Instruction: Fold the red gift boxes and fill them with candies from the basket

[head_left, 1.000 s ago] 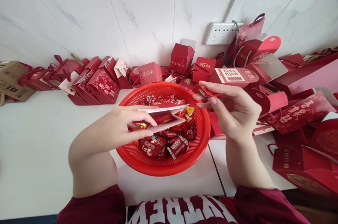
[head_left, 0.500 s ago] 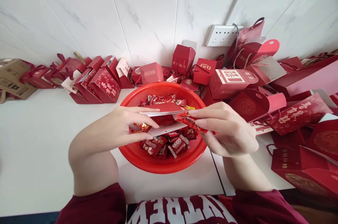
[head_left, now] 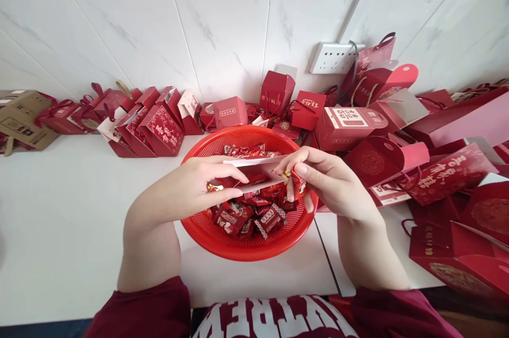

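Observation:
Above the red plastic basket point(head_left: 248, 253), my left hand point(head_left: 194, 181) grips the left end of an open red paper gift box point(head_left: 257, 171) with pale inner sides. Its thumb and fingers are pressed on opposite walls. Between the thumb and fingers of my right hand point(head_left: 334, 179) is a red-wrapped candy point(head_left: 299, 184), held at the right end of the box. The fingertips touch or nearly touch the box; I cannot tell which. Beneath both hands, several wrapped candies point(head_left: 234, 218) lie in the basket. The box hides part of them.
Folded red gift boxes point(head_left: 161, 131) stand along the wall at left, beside a brown box point(head_left: 29, 120). More red boxes point(head_left: 345, 128) crowd the back and right of the white table point(head_left: 71, 221). A power strip point(head_left: 332, 58) is on the wall.
My right hand has turned, and the candy now sits more upright, nearer the palm and slightly right. The left hand and box have shifted slightly right.

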{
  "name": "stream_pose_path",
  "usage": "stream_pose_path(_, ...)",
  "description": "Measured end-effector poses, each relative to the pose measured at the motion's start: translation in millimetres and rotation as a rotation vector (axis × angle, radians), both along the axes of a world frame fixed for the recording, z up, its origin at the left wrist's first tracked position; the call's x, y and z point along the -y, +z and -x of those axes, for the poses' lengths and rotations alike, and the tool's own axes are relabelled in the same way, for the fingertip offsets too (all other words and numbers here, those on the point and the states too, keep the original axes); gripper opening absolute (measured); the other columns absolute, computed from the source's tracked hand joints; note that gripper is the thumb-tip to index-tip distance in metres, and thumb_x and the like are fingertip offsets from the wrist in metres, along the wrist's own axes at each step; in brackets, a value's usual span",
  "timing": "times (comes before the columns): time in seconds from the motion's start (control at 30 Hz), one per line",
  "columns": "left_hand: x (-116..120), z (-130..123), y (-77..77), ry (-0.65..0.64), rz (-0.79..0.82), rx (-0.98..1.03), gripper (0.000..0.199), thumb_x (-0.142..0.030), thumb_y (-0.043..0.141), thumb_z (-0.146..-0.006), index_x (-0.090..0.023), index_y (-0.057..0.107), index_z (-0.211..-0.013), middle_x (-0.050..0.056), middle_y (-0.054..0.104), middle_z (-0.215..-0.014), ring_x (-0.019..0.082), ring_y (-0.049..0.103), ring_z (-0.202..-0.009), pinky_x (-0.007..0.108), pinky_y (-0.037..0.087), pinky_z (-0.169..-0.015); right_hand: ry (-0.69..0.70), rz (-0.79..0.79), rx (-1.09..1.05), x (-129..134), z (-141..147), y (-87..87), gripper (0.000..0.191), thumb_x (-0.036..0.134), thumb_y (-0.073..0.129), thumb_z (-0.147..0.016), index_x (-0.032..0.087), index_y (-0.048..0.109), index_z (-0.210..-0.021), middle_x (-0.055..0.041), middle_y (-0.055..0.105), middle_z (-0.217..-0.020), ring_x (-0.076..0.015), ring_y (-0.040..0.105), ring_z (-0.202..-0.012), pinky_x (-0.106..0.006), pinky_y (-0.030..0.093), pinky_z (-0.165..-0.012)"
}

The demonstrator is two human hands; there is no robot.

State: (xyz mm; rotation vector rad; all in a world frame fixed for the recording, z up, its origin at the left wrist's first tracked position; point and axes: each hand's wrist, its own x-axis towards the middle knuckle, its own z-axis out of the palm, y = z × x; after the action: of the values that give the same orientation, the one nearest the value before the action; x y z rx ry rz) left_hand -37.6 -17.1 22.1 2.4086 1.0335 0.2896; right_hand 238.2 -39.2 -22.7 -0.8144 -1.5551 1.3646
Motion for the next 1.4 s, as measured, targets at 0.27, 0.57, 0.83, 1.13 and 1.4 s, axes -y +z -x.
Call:
stream_pose_path(0.27, 9, -15, -11.6, -0.053, -0.077, -0.039, 0.034, -0.048, 0.050, -0.104, -0.033, 0.072, -0.124, -0.004, 0.060, -0.148, 0.023, 0.052, -0.142, 0.035, 0.045, -0.114, -0.165, -0.585, 0.699, 16, 1, -9.1, 0.016, 0.022, 0.057, -0.102, 0.023, 0.072, -0.104, -0.0032, 0.078, -0.105, -0.0190, 0.075, -0.092, -0.032, 0.059, -0.084)
stream_pose_path(0.57, 7, -25, -15.0, -0.095, -0.116, -0.007, 0.050, -0.046, 0.054, -0.102, -0.030, 0.054, -0.150, -0.002, 0.055, -0.154, 0.023, 0.048, -0.145, 0.037, 0.039, -0.122, -0.126, -0.594, 0.938, 12, -7, -12.0, 0.025, 0.022, 0.051, -0.103, 0.023, 0.076, -0.103, -0.0057, 0.077, -0.119, -0.0237, 0.075, -0.103, -0.038, 0.062, -0.093)
stream_pose_path(0.83, 3, -25, -14.0, 0.234, -0.062, 0.289, 0.037, -0.039, 0.059, -0.100, -0.031, 0.069, -0.135, 0.000, 0.069, -0.136, 0.024, 0.066, -0.124, 0.035, 0.054, -0.107, -0.433, -0.750, 0.524, 20, -10, 1.4, 0.022, 0.014, 0.064, -0.096, 0.026, 0.077, -0.109, -0.0033, 0.078, -0.112, -0.0195, 0.076, -0.101, -0.034, 0.065, -0.091)
stream_pose_path(1.13, -5, -21, -15.5, 0.252, 0.190, 0.473, 0.034, -0.031, 0.071, -0.093, -0.030, 0.074, -0.126, 0.002, 0.070, -0.135, 0.024, 0.067, -0.121, 0.032, 0.059, -0.099, -0.559, -1.010, 0.475, 25, -7, -6.8, 0.049, 0.002, 0.068, -0.088, 0.032, 0.072, -0.127, -0.0012, 0.077, -0.119, -0.0202, 0.077, -0.100, -0.033, 0.068, -0.086)
stream_pose_path(1.4, -13, -3, -9.0, 0.328, 0.317, 0.566, 0.026, -0.041, 0.069, -0.094, -0.025, 0.082, -0.110, 0.006, 0.079, -0.111, 0.027, 0.073, -0.107, 0.038, 0.059, -0.096, -0.461, -0.966, 0.405, 16, 2, 40.8, 0.031, 0.008, 0.066, -0.093, 0.030, 0.078, -0.111, -0.0001, 0.080, -0.108, -0.0194, 0.076, -0.099, -0.034, 0.066, -0.087)
